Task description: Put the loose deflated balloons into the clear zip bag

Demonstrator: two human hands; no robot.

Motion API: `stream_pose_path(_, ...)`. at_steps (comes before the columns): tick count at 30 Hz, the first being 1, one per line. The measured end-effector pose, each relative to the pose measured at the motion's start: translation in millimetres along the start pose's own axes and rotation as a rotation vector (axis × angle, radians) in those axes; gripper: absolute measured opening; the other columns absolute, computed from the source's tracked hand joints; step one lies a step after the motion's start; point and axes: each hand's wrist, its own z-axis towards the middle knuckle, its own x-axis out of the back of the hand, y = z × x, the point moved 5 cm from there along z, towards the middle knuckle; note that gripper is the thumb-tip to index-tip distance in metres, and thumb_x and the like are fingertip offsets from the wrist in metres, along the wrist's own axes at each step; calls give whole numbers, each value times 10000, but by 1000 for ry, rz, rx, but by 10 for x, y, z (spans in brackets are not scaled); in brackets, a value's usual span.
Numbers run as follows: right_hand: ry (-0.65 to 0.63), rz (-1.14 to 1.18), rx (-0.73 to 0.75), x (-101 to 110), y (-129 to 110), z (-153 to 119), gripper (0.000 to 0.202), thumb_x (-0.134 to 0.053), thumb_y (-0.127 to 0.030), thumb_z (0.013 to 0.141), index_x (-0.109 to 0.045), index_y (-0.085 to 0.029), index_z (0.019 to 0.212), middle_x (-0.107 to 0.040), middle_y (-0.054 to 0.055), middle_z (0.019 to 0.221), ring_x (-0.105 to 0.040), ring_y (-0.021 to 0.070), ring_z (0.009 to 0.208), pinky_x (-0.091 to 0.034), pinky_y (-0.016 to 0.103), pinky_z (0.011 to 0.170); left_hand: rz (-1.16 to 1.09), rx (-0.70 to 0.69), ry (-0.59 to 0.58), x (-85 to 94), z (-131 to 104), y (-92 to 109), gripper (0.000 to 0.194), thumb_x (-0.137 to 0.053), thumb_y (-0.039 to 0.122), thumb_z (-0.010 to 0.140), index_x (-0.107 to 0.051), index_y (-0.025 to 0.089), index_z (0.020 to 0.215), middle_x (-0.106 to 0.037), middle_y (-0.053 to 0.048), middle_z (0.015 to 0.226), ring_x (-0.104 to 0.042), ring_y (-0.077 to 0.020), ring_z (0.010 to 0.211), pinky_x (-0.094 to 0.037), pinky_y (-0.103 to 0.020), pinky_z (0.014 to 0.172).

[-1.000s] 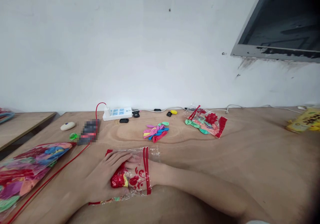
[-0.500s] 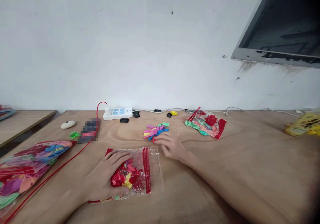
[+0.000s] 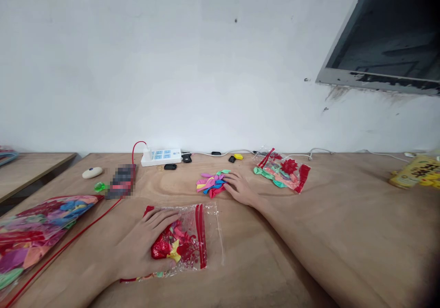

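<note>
A clear zip bag (image 3: pixel 187 253) with red print and bright balloons inside lies in front of me. My left hand (image 3: pixel 147 239) rests across its left part, fingers stretched out and thumb along the near side. Beyond the bag sits a small pile of loose balloons (image 3: pixel 211 184) in pink, purple, yellow, blue, green and red. My right hand (image 3: pixel 242 189) is at the right edge of this pile, palm down. Its fingers are extended and its thumb is apart, the fingertips touching the balloons; nothing shows gripped in it.
Another printed bag of balloons (image 3: pixel 283 173) lies to the right, a large one (image 3: pixel 41 234) at the left. A power strip (image 3: pixel 161 156), a blurred phone-like object (image 3: pixel 120 182), a red cable (image 3: pixel 75 237), a white oval object (image 3: pixel 92 173) and a yellow pack (image 3: pixel 414 173) are about.
My right hand has moved away from me and slightly right, to the side of the pile. The red balloon at its fingertips now lies with the others. My left hand stays on the bag.
</note>
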Motion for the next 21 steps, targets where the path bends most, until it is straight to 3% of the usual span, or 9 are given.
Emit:
stream_pose_path(3, 4, 7, 6, 14, -9, -2, 340, -507, -356, 1090, -727, -250, 1326, -669, 99, 1417, -551, 287, 1378, -426, 541, 1175, -11, -7, 9, 7, -1, 1, 955, -768, 702, 855, -335, 371, 1639, -468, -50, 1650, -486, -345, 1475, -413, -514, 1224)
stream_pose_path(8, 84, 10, -21, 44, 41, -45, 429, -484, -367, 1088, -605, -238, 1479, -554, 127, 1547, -505, 308, 1427, -392, 581, 1209, -9, -20, 24, 18, 4, 4, 936, -762, 710, 855, -370, 354, 1627, -501, -66, 1624, -520, -353, 1445, -421, -518, 1214)
stream_pose_path(16, 222, 116, -38, 125, 0, -85, 609, -444, -369, 1092, -316, -279, 1680, -328, 83, 1719, -319, 289, 1585, -282, 550, 1312, -8, -4, 9, 21, -12, 18, 938, -759, 697, 865, -345, 362, 1638, -472, -63, 1644, -482, -363, 1473, -424, -526, 1210)
stream_pose_path(18, 252, 204, -68, 138, -29, -81, 604, -458, -405, 1087, -354, -278, 1669, -324, 75, 1723, -307, 282, 1592, -236, 536, 1333, -8, -1, 1, 9, -18, 10, 947, -767, 687, 864, -333, 365, 1641, -462, -62, 1651, -475, -358, 1478, -420, -524, 1215)
stream_pose_path(21, 275, 513, -213, 114, -34, -59, 577, -550, -511, 1038, -533, -278, 1565, -384, 49, 1696, -295, 274, 1597, -150, 496, 1360, -4, -3, 2, -5, -16, -5, 952, -773, 684, 860, -337, 357, 1640, -463, -71, 1649, -481, -356, 1473, -413, -523, 1219)
